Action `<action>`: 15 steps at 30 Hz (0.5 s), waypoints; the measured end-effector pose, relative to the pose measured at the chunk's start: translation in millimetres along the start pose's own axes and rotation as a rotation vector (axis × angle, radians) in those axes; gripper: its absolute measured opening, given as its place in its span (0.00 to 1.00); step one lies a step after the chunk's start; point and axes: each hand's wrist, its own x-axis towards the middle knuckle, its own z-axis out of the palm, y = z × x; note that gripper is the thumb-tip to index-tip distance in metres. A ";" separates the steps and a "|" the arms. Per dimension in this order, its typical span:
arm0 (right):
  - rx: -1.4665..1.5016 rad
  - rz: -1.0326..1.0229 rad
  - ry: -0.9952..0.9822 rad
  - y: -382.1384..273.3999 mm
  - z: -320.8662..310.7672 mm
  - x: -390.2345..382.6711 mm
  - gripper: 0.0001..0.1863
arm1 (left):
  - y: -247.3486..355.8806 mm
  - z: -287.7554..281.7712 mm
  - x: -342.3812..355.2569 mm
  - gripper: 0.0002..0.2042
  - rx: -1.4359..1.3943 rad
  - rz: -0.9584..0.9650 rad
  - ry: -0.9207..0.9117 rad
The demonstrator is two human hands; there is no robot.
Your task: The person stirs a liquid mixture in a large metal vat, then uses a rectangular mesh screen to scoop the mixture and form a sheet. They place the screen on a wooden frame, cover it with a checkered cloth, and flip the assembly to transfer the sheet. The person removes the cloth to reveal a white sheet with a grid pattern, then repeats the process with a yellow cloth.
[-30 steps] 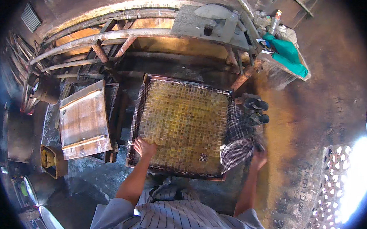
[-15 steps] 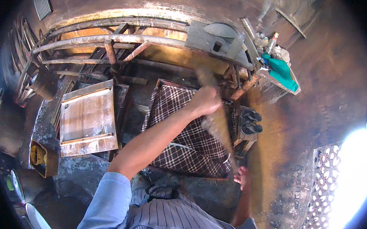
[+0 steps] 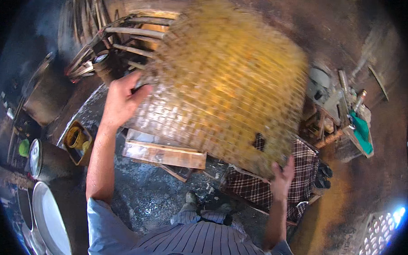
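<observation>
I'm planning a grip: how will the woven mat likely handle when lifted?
The woven mat is probably fairly stiff, spread wide between left hand and right hand. It seems light, held only by its edges. It might tear near its dark gap.

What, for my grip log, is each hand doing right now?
Left hand: closed on the left edge of the woven panel.
Right hand: holding the same panel near its lower right corner.

The left hand [image 3: 119, 102] grips with its thumb pointing right, farther forward than the right hand [image 3: 282, 180], which also grips, fingers pointing forward. Both bare forearms [image 3: 101, 161] reach forward, well apart.
</observation>
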 end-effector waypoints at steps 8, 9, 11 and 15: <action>-0.021 0.669 -0.353 240.5 132.4 -10.5 0.16 | -313.8 56.5 -200.9 0.35 0.658 -0.705 -0.528; -0.001 0.918 -0.387 260.8 115.4 -31.5 0.11 | -321.4 78.5 -253.1 0.32 0.719 -0.698 -0.561; 0.134 1.027 -0.484 275.0 85.4 -82.2 0.18 | -330.4 118.2 -349.6 0.26 0.690 -0.757 0.068; -0.160 0.645 -0.518 217.8 -30.1 -113.9 0.12 | -225.6 236.3 -464.0 0.17 0.406 -1.117 -0.393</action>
